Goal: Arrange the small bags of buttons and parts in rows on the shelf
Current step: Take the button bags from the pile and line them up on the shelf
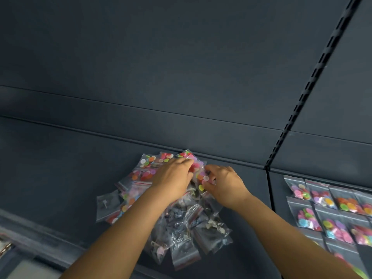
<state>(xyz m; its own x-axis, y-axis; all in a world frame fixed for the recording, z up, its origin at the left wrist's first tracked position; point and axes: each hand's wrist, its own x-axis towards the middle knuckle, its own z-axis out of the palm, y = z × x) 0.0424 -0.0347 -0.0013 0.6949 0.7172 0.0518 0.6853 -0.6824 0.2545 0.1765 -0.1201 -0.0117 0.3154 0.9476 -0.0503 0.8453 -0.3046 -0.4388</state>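
A loose heap of small clear zip bags is shown on the dark shelf, toward its back edge and near the slotted upright that divides it from the next bay. Bags of coloured buttons lie at the back of the heap; bags of dark metal parts lie toward the front edge. On the neighbouring shelf section to the right, button bags already laid in rows are seen, edge to edge.

The left hand is laid over the back of the heap, its fingers curled down on a button bag; whether a bag is pinched there cannot be told. The right hand has its fingers closed narrowly on the edge of one button bag beside the left hand.

The bags are judged light, limp and slippery, the film sliding readily over its neighbours, so that a lifted bag may drag others with it. The contents are loose and will shift to the low end. A hold at the sealed top strip or a corner is suggested, with the heap steadied by the other hand. The parts bags are probably somewhat heavier.

No brand, label or legible writing is visible; only red zip strips are made out.
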